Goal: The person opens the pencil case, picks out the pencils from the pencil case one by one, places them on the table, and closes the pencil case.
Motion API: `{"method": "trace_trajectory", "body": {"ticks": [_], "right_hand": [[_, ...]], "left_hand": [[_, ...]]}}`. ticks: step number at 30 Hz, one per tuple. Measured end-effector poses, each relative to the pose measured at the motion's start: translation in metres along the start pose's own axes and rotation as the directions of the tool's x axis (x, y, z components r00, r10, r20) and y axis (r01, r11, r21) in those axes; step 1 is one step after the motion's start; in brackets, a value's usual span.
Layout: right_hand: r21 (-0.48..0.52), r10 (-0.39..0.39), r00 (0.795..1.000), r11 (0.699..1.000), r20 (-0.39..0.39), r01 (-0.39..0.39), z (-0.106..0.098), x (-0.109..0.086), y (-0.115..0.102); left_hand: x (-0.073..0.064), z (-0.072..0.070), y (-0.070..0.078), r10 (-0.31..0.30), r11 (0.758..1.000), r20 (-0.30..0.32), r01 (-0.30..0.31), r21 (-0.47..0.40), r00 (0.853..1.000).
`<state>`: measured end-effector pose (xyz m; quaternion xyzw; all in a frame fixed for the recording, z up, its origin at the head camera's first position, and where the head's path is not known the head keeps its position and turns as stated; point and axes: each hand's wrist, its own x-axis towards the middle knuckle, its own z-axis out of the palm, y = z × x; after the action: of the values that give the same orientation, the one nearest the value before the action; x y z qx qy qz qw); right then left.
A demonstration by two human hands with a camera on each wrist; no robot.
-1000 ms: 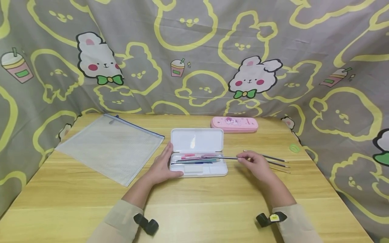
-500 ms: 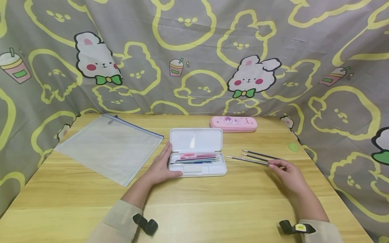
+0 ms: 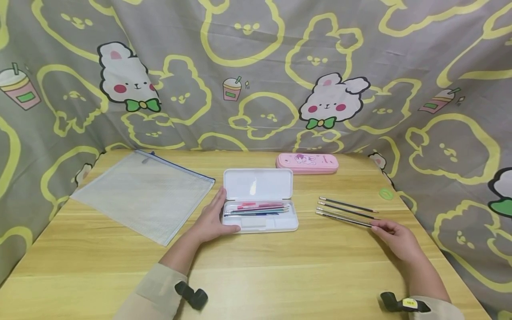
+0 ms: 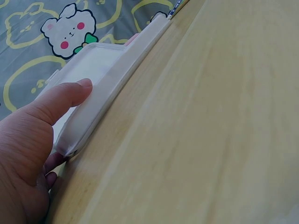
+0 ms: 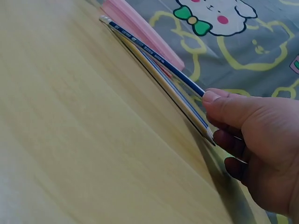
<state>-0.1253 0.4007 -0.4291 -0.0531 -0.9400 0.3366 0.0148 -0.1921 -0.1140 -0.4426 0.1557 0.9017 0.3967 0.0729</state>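
A white pencil case (image 3: pixel 276 230) lies with its lid up in the middle of the table, holding several pens and pencils and a white eraser (image 3: pixel 254 222). My left hand (image 3: pixel 210 223) grips its left end; in the left wrist view the thumb lies over the near wall (image 4: pixel 100 105) and the fingers are partly hidden behind the end. On the right, my right hand (image 3: pixel 402 244) pinches a dark striped pencil (image 5: pixel 161 59) near one end between thumb and forefinger. Just beyond, further pencils (image 3: pixel 346 204) lie side by side on the table.
A translucent zip pouch (image 3: pixel 148 195) with a blue zip lies flat at the left. Behind the case sits a closed pink pencil box (image 3: pixel 308 163). A small green ring (image 3: pixel 386 194) is near the right edge. A patterned curtain (image 3: pixel 256 75) hangs at the back and sides.
My right hand has moved right and toward me, carrying the pinched pencil from over the case to beside the other pencils. The left hand has kept its hold on the case.
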Motion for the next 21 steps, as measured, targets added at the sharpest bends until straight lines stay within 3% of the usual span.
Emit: {"method": "trace_trajectory", "body": {"ticks": [5,11,21], "right_hand": [[0.005,-0.017,1.000,1.000,-0.011,0.017,0.0017,-0.0002,0.0049],[-0.060,-0.019,1.000,0.998,-0.017,0.018,0.0039,0.0015,0.0065],[-0.118,-0.015,0.999,0.993,0.035,0.019,0.0055,0.0025,0.0049]], "left_hand": [[-0.0001,0.0005,-0.0002,0.005,1.000,-0.002,-0.005,-0.006,1.000],[0.0000,0.0007,0.0010,0.001,1.000,-0.001,-0.001,-0.007,1.000],[0.0000,0.0015,0.0005,-0.004,1.000,-0.003,0.004,-0.009,1.000]]}}
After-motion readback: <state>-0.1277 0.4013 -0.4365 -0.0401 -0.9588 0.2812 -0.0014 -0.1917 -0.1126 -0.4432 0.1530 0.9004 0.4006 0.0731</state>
